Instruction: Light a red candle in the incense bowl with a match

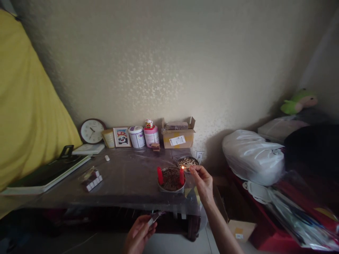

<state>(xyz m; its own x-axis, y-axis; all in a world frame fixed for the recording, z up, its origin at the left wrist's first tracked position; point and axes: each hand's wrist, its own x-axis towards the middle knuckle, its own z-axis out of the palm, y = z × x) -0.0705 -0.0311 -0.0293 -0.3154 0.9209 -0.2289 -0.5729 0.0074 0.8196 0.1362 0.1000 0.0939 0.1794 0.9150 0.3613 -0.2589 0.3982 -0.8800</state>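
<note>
My right hand (203, 181) pinches a match (186, 168) between thumb and fingertips. A small flame burns at the match's end, right by the top of a red candle (182, 177); whether the wick is lit I cannot tell. A second red candle (160, 176) stands at the left side of the same round bowl (172, 191), which is filled with dark, grainy matter. Low in front of the table edge, my left hand (140, 231) is closed around a small matchbox (153, 219). Behind the bowl lies a round dish (198, 163) of loose matchsticks.
On the table (127, 180) are a pack of small boxes (94, 181), a white piece (107, 158) and a green board (50, 174). Along the wall stand a clock (92, 131), a picture frame (122, 137), two tubs and a cardboard box (178, 139). A white bag (253, 155) sits right.
</note>
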